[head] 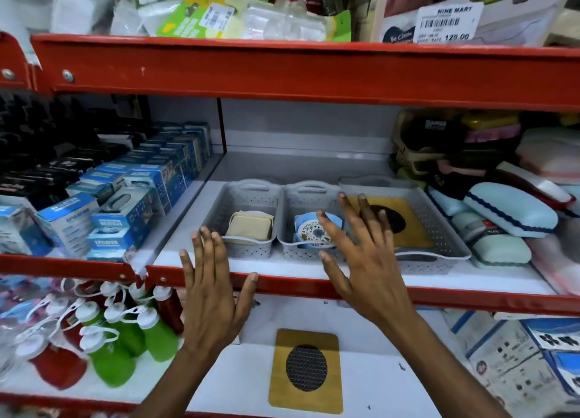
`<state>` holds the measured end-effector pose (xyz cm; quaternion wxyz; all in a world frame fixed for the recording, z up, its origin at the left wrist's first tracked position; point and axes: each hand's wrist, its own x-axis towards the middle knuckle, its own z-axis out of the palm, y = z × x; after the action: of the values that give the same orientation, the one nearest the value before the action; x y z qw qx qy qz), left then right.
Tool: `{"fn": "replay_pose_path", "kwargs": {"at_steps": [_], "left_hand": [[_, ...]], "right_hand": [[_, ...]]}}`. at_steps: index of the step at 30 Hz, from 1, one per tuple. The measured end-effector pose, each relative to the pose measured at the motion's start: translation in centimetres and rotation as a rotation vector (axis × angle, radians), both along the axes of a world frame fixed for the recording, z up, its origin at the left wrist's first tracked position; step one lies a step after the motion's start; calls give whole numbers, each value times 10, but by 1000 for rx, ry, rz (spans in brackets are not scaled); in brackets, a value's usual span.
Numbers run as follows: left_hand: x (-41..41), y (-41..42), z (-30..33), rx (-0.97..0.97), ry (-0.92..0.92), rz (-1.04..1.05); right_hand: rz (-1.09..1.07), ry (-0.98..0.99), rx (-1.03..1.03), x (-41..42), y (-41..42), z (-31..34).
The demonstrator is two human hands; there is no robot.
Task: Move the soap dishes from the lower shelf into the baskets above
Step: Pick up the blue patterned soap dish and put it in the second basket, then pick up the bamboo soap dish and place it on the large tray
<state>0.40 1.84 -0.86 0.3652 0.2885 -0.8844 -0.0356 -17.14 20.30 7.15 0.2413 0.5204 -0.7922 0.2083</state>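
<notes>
Three grey perforated baskets stand side by side on the middle shelf. The left basket [216, 210] holds a beige soap dish [249, 227]. In the middle basket [290, 245] lies a round blue patterned soap dish [309, 231]. The wide right basket [439, 223] holds a yellow dish with a dark oval grate [414, 226]. A matching yellow dish [306, 370] lies flat on the lower shelf. My left hand [213, 292] is open, fingers spread, over the red shelf edge. My right hand [364, 257] is open and empty in front of the middle and right baskets.
Blue boxed goods [131, 204] fill the shelf to the left of the baskets. Pale blue and green soap cases [508, 210] pile up on the right. Green and red squeeze bottles [125, 339] crowd the lower shelf's left; printed boxes [518, 355] sit at its right.
</notes>
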Motion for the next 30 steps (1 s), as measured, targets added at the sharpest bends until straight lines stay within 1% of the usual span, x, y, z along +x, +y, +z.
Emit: {"fn": "replay_pose_path", "kwargs": {"at_steps": [2,3,5,7,8,10,12,15,17,19,21,23,25,28,30], "left_hand": [[1,11,-4,-29,25,-61],[2,17,-8,-60,43,-97],[7,28,-19,-161,104,-179],[12,41,-37,-234,161,-267],[14,47,-48,-231,164,-310],[15,56,-74,-119,91,-370],[12,61,-105,116,-60,-372],[4,65,-142,499,-269,-281],[-6,68,-156,688,-375,-237],[-16,69,-167,828,-427,-188],[-25,68,-175,926,-494,-127],[-31,66,-183,985,-534,-81],[-34,65,-188,991,-548,-48],[-36,63,-195,1008,-522,17],[-37,60,-197,1048,-466,70]], "right_hand": [[106,96,-123,6,15,-23],[156,153,-151,8,24,-38],[242,227,-122,11,41,-71],[288,231,-44,14,59,-107],[291,204,-3,15,66,-123],[266,100,104,18,76,-154],[200,-70,206,19,80,-185],[-21,-446,281,25,80,-222],[-173,-700,351,26,74,-241],[-268,-910,393,28,66,-249],[-329,-1044,375,29,55,-255],[-396,-1093,370,30,47,-258],[-445,-1123,339,29,43,-262],[-498,-1162,273,25,45,-269],[-533,-1201,179,23,48,-271]]}}
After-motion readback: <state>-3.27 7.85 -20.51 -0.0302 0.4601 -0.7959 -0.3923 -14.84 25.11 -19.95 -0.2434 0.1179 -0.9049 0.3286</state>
